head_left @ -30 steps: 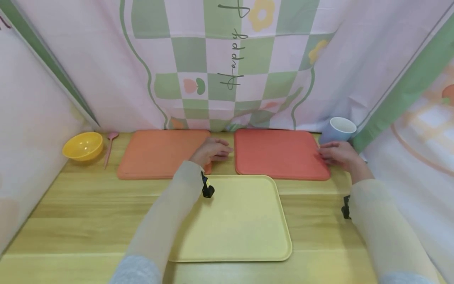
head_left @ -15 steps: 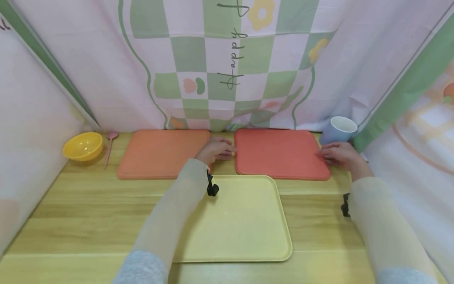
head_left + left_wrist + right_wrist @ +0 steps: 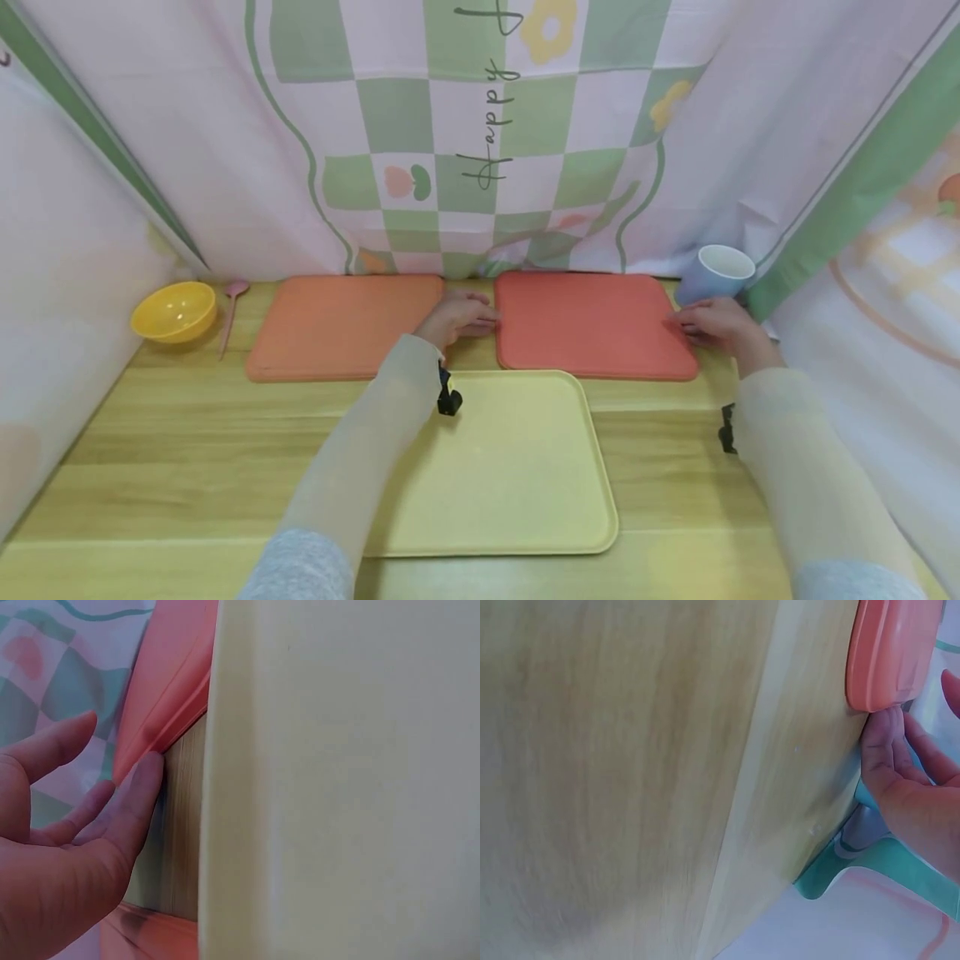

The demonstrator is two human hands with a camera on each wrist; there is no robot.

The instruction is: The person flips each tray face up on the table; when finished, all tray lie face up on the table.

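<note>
A flat-topped red rectangular box (image 3: 592, 325), seemingly lidded, lies against the back curtain. The fingertips of my left hand (image 3: 461, 317) touch its left side; in the left wrist view, the fingers (image 3: 139, 799) are extended to the red edge with the thumb held apart. At the opposite end, my right hand (image 3: 718, 323) has its fingertips against the box's right side; in the right wrist view those fingers (image 3: 885, 750) reach the corner of the red box (image 3: 892, 656), mostly straight. Neither hand is curled round it. The fingertips are partly hidden in the head view.
An orange flat box (image 3: 337, 329) lies behind my left forearm, and a yellow tray (image 3: 517, 467) lies in front on the wooden table. A blue cup (image 3: 712, 279) stands behind my right hand. At far left are a yellow bowl (image 3: 176, 312) and a pink spoon (image 3: 232, 308).
My left hand has shifted slightly right, from a gap beside the red box to touching its left side. The right hand stays almost in place. The box has not visibly moved.
</note>
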